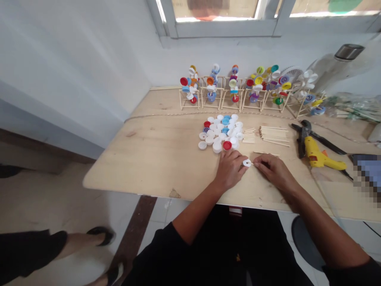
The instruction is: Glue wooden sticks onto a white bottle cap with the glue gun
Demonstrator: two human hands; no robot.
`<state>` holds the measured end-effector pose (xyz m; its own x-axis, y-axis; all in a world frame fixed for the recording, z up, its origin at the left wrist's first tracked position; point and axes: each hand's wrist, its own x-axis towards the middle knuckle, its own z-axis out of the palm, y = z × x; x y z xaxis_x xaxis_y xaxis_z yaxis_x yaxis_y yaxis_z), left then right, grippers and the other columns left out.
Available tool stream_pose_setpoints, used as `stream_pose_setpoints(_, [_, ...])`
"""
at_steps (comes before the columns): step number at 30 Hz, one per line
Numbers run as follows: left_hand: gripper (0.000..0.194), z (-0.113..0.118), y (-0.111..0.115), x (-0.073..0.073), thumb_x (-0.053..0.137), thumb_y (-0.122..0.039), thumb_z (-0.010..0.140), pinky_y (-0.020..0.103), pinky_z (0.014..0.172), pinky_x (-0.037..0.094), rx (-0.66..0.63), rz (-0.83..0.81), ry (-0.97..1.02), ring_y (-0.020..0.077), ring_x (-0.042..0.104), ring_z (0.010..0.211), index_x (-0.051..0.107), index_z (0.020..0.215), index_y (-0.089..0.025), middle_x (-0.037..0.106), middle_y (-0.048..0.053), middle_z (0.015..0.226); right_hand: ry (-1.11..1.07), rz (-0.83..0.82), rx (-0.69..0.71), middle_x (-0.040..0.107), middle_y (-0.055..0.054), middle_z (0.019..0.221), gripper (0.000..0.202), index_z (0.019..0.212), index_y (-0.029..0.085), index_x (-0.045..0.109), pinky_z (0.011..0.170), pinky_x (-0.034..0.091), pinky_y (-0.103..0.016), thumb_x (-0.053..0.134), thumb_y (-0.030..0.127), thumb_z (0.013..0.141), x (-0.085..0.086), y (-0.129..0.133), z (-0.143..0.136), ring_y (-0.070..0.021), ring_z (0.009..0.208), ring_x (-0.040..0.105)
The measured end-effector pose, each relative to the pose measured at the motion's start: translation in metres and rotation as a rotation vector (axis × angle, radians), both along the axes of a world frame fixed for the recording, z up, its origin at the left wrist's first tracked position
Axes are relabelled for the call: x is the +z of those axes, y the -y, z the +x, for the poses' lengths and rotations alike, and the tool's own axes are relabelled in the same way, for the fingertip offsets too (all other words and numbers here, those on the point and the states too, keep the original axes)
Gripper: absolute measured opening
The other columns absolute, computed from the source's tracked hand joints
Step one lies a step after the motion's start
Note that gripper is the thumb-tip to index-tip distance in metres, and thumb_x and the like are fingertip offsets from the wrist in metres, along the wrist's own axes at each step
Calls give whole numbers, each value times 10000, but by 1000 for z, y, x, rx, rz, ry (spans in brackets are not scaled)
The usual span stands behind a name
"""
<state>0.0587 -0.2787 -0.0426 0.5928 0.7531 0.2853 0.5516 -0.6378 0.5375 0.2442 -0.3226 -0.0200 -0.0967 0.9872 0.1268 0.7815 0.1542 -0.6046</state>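
Near the front of the wooden table (pixel 143 159), my left hand (pixel 229 169) pinches a small white disc with a dark hole (pixel 247 163) at its edge. My right hand (pixel 272 169) is closed on a thin wooden stick (pixel 252 163), whose tip meets the disc's right side; whether it goes in, I cannot tell. Just beyond my left hand lies a cluster of bottle caps (pixel 218 135), mostly white with some blue and red. Short cut sticks (pixel 249 136) and a pile of longer sticks (pixel 274 134) lie beyond my right hand. One loose stick (pixel 266 153) rests close to it.
Several stick frames carrying coloured caps (pixel 211 93) stand along the wall. To the right lie a yellow glue gun (pixel 318 153), black-handled cutters (pixel 323 139) and a dark-edged device (pixel 367 171). A cord (pixel 166 115) crosses the table. Another person's leg (pixel 74 242) shows at lower left.
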Motion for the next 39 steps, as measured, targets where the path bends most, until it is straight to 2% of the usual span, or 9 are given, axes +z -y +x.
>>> stream_pose_setpoints(16, [205,0,0,1,577,-287,868,417,963,321,-7,-28,-10,230,504,1064,646,1051,-226,634,45,1042,41,-30,50,697,-49,820,200,812,210,654,750,451,-336,486,301,871,-1,-4,4,-202,789,612])
stream_pose_setpoints(27, [209,0,0,1,574,-292,870,405,941,329,-5,-18,-18,227,498,1061,644,1055,-226,626,43,1037,114,-69,78,680,-40,769,206,809,209,646,704,427,-323,469,300,863,-2,-9,8,-204,759,586])
stream_pose_setpoints(39, [207,0,0,-1,588,-284,859,406,940,336,-15,0,-7,220,497,1055,650,1046,-221,624,43,1027,86,-91,90,689,-40,802,184,807,215,642,729,442,-312,484,303,844,-8,-13,14,-197,771,593])
